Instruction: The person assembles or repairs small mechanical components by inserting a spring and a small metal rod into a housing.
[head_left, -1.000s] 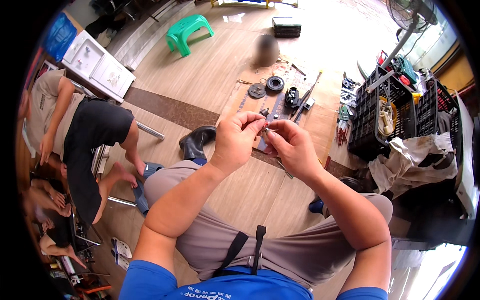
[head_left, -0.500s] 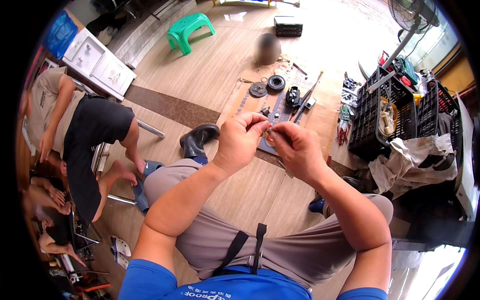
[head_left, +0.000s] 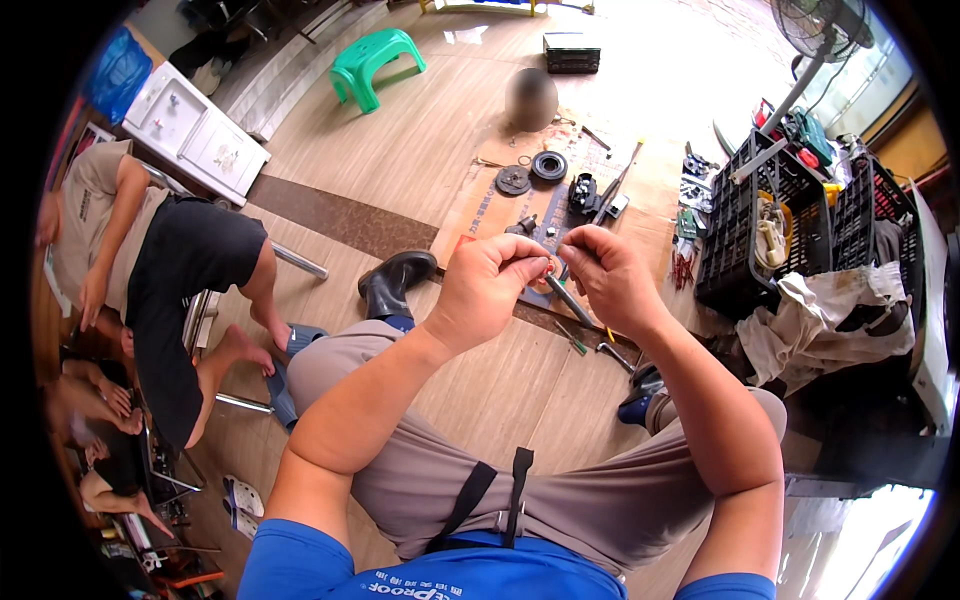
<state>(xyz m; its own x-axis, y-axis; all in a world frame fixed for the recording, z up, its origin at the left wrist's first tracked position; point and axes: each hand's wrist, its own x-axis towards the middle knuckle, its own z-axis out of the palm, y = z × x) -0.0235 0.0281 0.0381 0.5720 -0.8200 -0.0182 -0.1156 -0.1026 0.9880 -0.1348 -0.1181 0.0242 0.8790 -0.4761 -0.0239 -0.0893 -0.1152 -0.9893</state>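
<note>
Held up in front of me, my left hand pinches a small part with a red spot between thumb and forefinger; its kind is too small to tell. Just to its right, my right hand has thumb and fingers pressed together, a narrow gap from the left fingertips. Whatever the right fingers hold, if anything, is hidden. A grey rod shows below and between the hands. Beyond them, a cardboard sheet on the floor bears a black ring, a dark disc and a black mechanical part.
Black crates with tools and cloth stand at right, beside a fan. A hammer lies near my right boot. A green stool is at far left. A person sits at left, feet close to my left leg.
My right hand has moved slightly up and right, away from the left fingertips, which it met before. The grey rod and the hammer now show. My left hand keeps its pinch.
</note>
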